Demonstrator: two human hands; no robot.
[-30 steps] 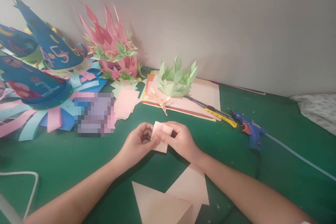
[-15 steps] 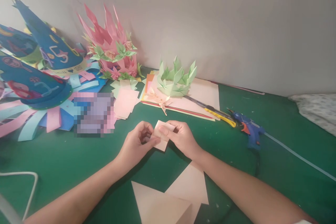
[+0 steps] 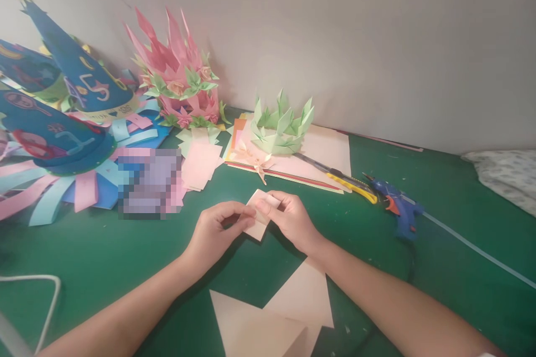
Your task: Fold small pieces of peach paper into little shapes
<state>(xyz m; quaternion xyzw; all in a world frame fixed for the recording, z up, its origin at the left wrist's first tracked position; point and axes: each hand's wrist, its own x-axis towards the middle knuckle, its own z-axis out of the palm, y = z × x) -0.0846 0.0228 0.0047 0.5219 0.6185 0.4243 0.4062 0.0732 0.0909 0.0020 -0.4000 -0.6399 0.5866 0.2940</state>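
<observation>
A small folded piece of pale pink paper (image 3: 260, 228) is held up between both hands, just above the green table. My left hand (image 3: 218, 228) pinches its left edge between thumb and fingers. On the other side my right hand (image 3: 291, 220) grips it, the thumb lying across its face and the fingers behind. Loose pale pink paper sheets (image 3: 255, 326) lie overlapping on the table below the hands. Beyond the hands, a light green paper crown (image 3: 278, 136) and a small peach folded-paper piece (image 3: 262, 163) rest on a stack of coloured paper (image 3: 326, 148).
A yellow utility knife (image 3: 355, 187) lies partly on the stack, beside a blue glue gun (image 3: 400, 209) with a long glue stick. Pink paper crowns (image 3: 184, 78), blue cone hats (image 3: 79, 56) and pink paper squares (image 3: 201, 164) sit at left. A white cable (image 3: 54, 295) bends at lower left.
My left fingers have straightened from a curl and now press the paper's left edge against the thumb. My right hand keeps its grip almost unmoved.
</observation>
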